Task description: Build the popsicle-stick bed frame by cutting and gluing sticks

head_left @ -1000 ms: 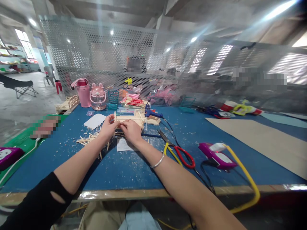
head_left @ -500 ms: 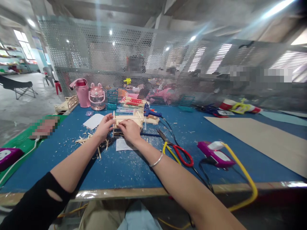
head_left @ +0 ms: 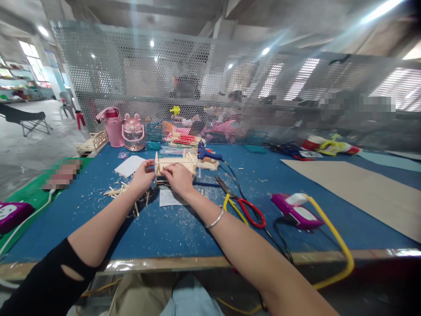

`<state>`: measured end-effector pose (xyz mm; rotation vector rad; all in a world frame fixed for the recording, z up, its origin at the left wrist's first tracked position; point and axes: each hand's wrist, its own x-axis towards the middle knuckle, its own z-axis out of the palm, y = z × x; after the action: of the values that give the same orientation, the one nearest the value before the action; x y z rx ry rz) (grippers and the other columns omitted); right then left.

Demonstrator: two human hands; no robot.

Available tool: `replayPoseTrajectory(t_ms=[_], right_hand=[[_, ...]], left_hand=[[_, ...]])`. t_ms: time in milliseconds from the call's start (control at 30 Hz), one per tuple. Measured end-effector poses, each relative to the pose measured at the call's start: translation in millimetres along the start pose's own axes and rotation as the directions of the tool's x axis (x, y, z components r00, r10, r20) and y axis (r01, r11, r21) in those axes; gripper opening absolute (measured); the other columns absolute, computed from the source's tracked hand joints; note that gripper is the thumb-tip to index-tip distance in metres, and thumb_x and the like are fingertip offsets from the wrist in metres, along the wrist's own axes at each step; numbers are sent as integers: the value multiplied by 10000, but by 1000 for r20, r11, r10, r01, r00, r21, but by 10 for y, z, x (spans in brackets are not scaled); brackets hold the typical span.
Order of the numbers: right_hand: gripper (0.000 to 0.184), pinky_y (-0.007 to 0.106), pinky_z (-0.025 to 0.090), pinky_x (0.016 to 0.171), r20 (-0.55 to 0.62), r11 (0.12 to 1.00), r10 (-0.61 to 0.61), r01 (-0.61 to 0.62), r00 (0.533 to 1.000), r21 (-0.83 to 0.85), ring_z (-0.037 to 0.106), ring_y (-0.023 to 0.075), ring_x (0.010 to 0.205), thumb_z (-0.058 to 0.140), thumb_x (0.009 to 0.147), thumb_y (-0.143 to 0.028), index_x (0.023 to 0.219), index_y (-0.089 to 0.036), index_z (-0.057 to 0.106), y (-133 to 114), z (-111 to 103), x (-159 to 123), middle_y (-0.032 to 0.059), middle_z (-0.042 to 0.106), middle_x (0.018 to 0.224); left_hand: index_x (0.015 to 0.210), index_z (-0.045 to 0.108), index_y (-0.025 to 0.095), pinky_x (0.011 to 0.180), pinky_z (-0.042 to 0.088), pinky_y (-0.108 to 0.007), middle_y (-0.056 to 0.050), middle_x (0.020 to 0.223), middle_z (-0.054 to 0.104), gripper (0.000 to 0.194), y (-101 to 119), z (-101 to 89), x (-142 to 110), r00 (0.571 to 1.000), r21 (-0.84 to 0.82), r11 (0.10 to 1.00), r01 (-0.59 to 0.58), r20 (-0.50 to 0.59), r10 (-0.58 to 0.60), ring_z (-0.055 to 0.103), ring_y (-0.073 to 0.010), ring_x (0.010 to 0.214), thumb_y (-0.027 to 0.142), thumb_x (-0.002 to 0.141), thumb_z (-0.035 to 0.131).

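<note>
A small pale model made of wooden sticks (head_left: 188, 159) stands on the blue table in front of me, with upright posts and cross rails. At its left end, my left hand (head_left: 144, 176) has its fingers curled against the end post, steadying it. My right hand (head_left: 180, 179) covers part of the front, thumb and fingertips pinched on the lower front rail. Whether a small loose stick is between those fingers cannot be made out. A blue glue gun (head_left: 209, 155) lies just behind the model's right end. Loose cut sticks (head_left: 116, 190) are scattered left of my left hand.
Pliers with red and yellow handles (head_left: 243, 206) lie right of my forearm, near a purple power socket (head_left: 297, 213) with a yellow cable. A pink bottle (head_left: 113, 129), a clear pink-lidded bottle (head_left: 133, 134) and bundled sticks (head_left: 182, 138) stand behind. Cardboard (head_left: 355, 188) covers the right side.
My left hand has shifted slightly down and left along the model's end. My right hand keeps its pinch at the front, and the model stays in place.
</note>
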<state>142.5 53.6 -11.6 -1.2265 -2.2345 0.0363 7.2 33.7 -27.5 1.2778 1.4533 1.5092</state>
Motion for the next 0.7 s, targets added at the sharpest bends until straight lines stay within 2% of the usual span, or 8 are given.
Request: replayPoseTrajectory(t_ms=[67,133,200,267,300,367,533,700], right_hand=[[217,235,340,625,-4,1000,3,-3,1000,2,563,134,814,502,824,-369,813,-247,681,-5,-4,-2,0,655,862],[206,235,340,622,-12,1000,2,-2,1000,4,566,135,809,510,820,-364,827,-252,682,-6,-5,-4,-2,656,860],[201,236,341,619,-17,1000,2,-2,1000,5,567,136,807,511,819,-357,833,-255,683,-6,-5,-6,-3,658,859],[202,235,343,619,-18,1000,2,-2,1000,6,568,136,808,509,819,-357,833,-256,684,-5,-5,-8,-3,660,857],[202,234,344,620,-19,1000,3,-3,1000,8,569,135,811,508,819,-356,834,-257,683,-5,-5,-9,-4,661,859],[202,233,346,623,-17,1000,3,-3,1000,7,569,135,821,501,822,-346,831,-257,682,-6,-8,-11,-4,661,867],[205,233,347,626,-2,1000,14,-14,1000,-9,565,137,826,481,828,-303,830,-259,682,-8,-11,-12,1,658,875],[218,236,344,629,-4,1000,5,-5,1000,7,566,137,821,492,827,-364,853,-262,683,-6,-8,-10,1,655,872]], left_hand=[[1066,532,158,815,457,-351,-91,1071,569,507,11,-15,-33,991,161,978,-131,-21,136,542,-200,965,31,578,477],[1064,567,162,870,432,-390,-102,1112,550,490,44,-41,-69,938,339,892,-301,-66,341,501,-221,1043,32,601,474],[1004,623,176,942,378,-422,-101,1170,519,448,91,-82,-97,825,493,742,-456,-79,559,451,-230,1110,19,611,475],[879,678,211,1003,311,-442,-67,1231,488,391,137,-129,-113,700,604,564,-563,-14,714,389,-235,1174,3,616,478],[820,692,230,1016,290,-451,-41,1263,469,373,155,-150,-116,655,642,483,-595,39,755,353,-240,1203,-2,620,480],[764,701,258,1024,271,-469,9,1332,412,367,176,-178,-115,611,689,369,-624,137,779,270,-254,1257,-5,633,481],[840,698,269,1027,256,-495,29,1407,320,408,162,-166,-109,639,721,315,-618,227,735,193,-274,1295,-8,635,480],[782,692,226,1020,277,-491,-21,1323,429,357,154,-156,-116,711,691,482,-539,66,700,318,-260,1234,0,613,473]])
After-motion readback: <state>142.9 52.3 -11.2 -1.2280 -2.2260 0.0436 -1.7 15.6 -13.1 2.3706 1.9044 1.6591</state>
